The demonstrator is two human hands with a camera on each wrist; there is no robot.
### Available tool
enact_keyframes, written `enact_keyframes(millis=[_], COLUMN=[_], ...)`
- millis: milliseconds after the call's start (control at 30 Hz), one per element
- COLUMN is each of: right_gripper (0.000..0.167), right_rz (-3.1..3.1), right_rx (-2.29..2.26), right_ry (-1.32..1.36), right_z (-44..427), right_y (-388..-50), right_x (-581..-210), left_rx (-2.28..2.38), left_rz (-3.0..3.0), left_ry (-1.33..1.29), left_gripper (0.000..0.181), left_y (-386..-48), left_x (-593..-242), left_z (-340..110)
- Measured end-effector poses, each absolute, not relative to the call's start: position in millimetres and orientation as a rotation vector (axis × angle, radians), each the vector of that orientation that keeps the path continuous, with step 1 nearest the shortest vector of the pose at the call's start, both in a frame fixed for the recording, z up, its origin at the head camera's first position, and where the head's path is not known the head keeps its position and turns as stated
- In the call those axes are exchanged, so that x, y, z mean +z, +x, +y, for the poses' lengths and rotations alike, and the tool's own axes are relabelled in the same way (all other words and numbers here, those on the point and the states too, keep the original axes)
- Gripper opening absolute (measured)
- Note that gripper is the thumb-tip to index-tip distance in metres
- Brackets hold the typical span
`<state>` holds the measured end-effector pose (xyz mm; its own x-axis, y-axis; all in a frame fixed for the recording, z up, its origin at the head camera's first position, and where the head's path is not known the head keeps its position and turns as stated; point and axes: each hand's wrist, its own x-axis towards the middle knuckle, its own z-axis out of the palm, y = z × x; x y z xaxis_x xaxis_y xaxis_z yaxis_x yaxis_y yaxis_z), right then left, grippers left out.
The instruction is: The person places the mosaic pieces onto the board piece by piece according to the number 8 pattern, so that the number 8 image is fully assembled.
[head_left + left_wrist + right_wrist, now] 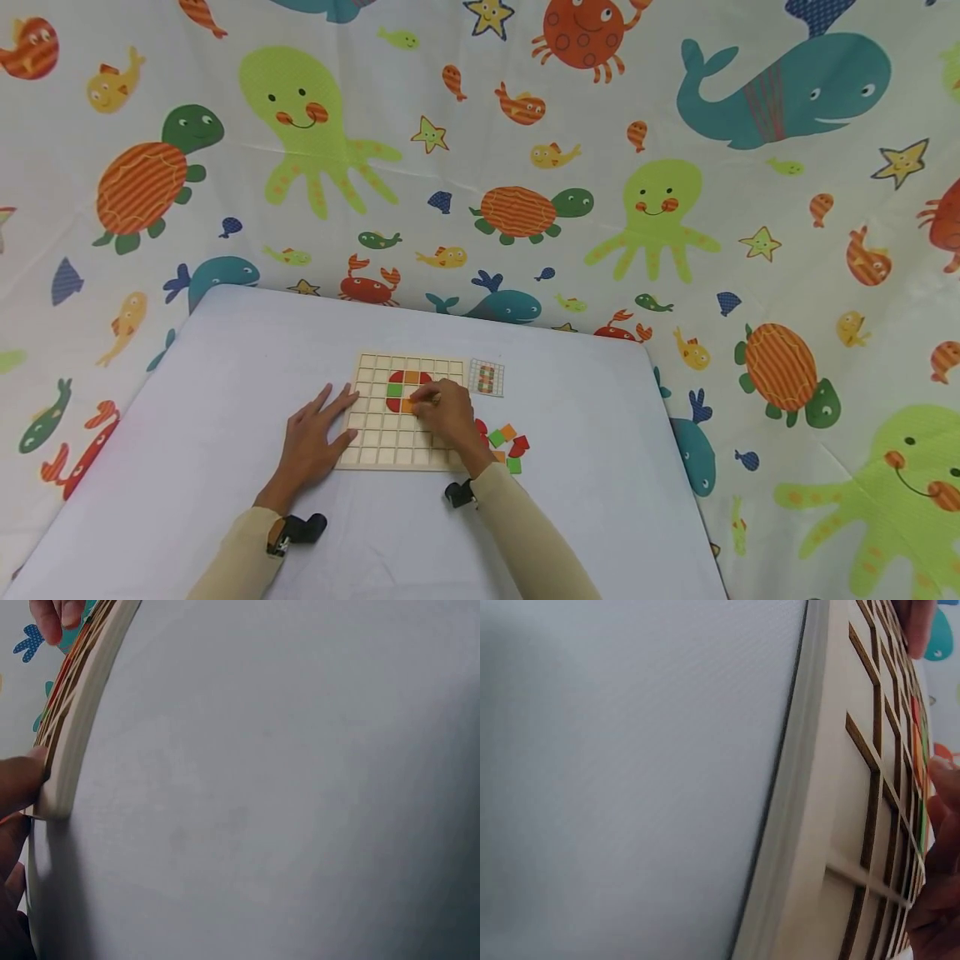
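Left hand [310,437] at the edge, right hand [452,412] over the middle

The left hand lies spread, fingers straight, at the left edge of a pale wooden gridded board [367,457], seemingly to steady it. The right hand bends over the grid, thumb and fingers drawn together; whether they pinch anything cannot be told. By its fingertips sit flat red rounded tiles [395,378], orange square tiles [412,377] and 1 green square tile [394,390]. Loose coloured pieces [517,447] lie beside the right hand, probably for easy reach. 1 small printed grid card [486,379] lies beside the board, likely for easy viewing, on a white-covered table [592,433].
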<state>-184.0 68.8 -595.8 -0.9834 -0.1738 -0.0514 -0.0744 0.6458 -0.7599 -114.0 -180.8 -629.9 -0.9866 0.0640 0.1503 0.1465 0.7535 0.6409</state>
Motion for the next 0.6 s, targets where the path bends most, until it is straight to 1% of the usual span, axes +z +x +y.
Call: enact_keyframes(millis=[300, 600], right_gripper=[0.015, 0.019], right_rz=[2.692, 2.724], right_rx=[-1.489, -1.443], right_ry=[-0.138, 0.04], right_z=[106.0, 145.6], right_y=[-179.0, -174.5], right_x=[-586.1, -581.1], left_rx=[-1.051, -1.048], left_rz=[-2.802, -2.789], left_ry=[-0.189, -0.198], left_gripper=[0.064, 0.064], left_y=[-114.6, -116.0], left_x=[-626.7, -628.3], left_z=[-181.8, -182.7])
